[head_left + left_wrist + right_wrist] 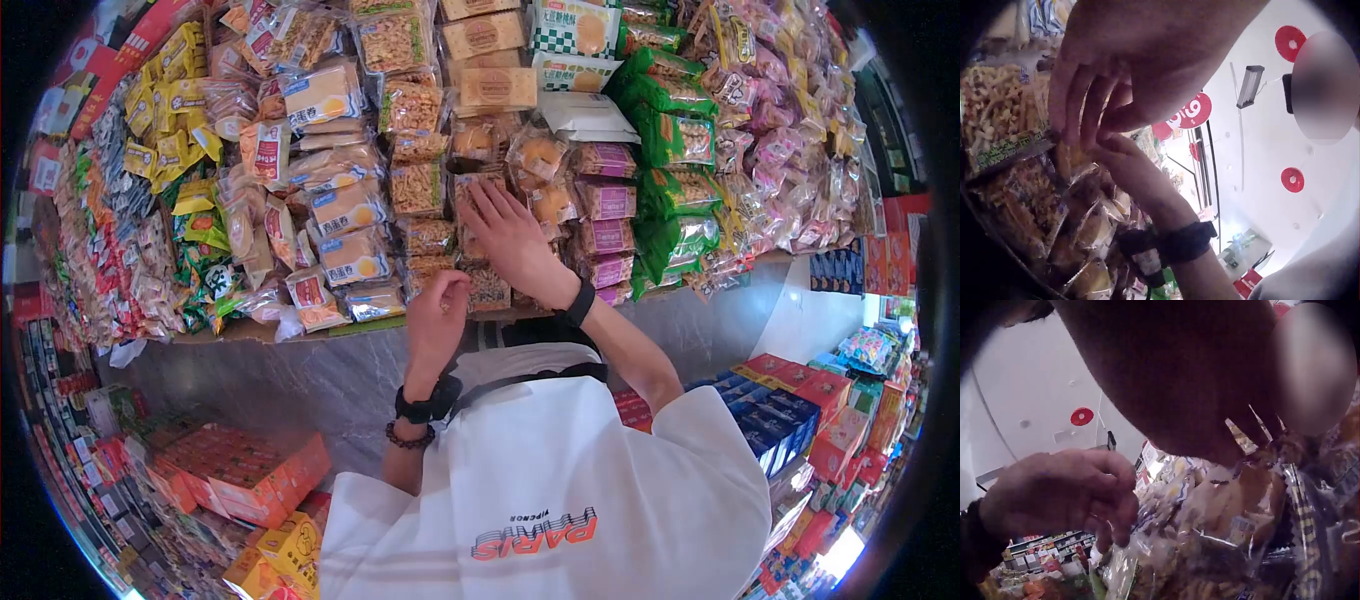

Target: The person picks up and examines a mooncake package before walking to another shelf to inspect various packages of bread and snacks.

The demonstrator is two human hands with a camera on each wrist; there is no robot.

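In the head view the right hand (513, 240) lies with its fingers extended on clear-wrapped snack packs (473, 188) in the middle of the display. Lower and to the left, the left hand (438, 315) hovers by the front edge with loosely curled fingers, beside crunchy nut-like packs (489, 288). Nothing shows in its grasp. The left wrist view has the left hand (1129, 69) close up, fingers bent loosely, with the right hand (1138, 172) behind it. In the right wrist view the left hand (1063, 497) hangs near clear wrappers; the right hand (1179, 375) is dark, its fingertips partly hidden.
Egg-roll packs (350, 207) lie left of the hands; purple-labelled packs (606, 201) and green packs (680, 140) lie right. Round cakes (541, 157) are beside the right hand. Orange boxes (240, 470) and blue boxes (765, 415) stand beside the person.
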